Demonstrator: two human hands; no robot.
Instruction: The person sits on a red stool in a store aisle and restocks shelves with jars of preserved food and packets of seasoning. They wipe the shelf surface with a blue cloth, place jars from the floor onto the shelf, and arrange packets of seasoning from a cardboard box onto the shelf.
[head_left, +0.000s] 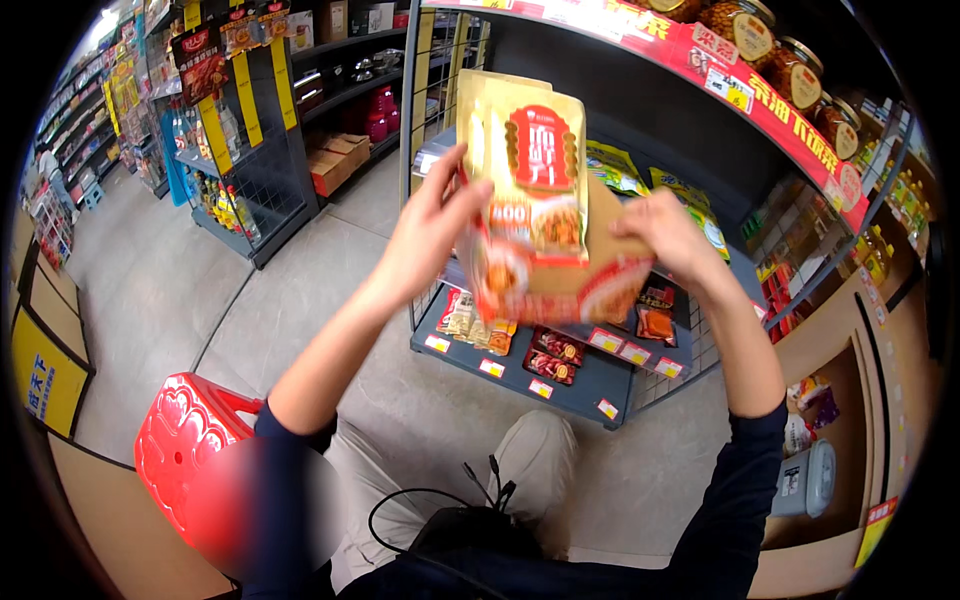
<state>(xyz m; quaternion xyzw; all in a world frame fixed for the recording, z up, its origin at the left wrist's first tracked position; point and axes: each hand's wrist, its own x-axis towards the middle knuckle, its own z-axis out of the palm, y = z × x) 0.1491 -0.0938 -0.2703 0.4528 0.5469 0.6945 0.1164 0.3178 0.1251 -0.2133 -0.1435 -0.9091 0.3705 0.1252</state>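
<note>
Both hands hold a printed cardboard display box (611, 289) in front of the grey shelf, its front blurred. Two or more gold food pouches (547, 161) with red labels stand in it and rise above its rim. My left hand (431, 236) grips the box's left side, thumb close to the pouches. On the opposite side, the fingers of my right hand (664, 232) are curled over the cardboard edge. Green-and-yellow packets (619, 169) lie on the shelf behind the box. Below it, small food packets (476, 322) and dark red packs (555, 356) rest on the lower shelf.
A red plastic stool (184, 450) stands at my left. Glass jars (795, 75) line the upper shelf above a red sign strip (795, 131). A rack with bottles (232, 206) is at the upper left. To my right, a grey lidded bin (806, 480) sits in a cubby.
</note>
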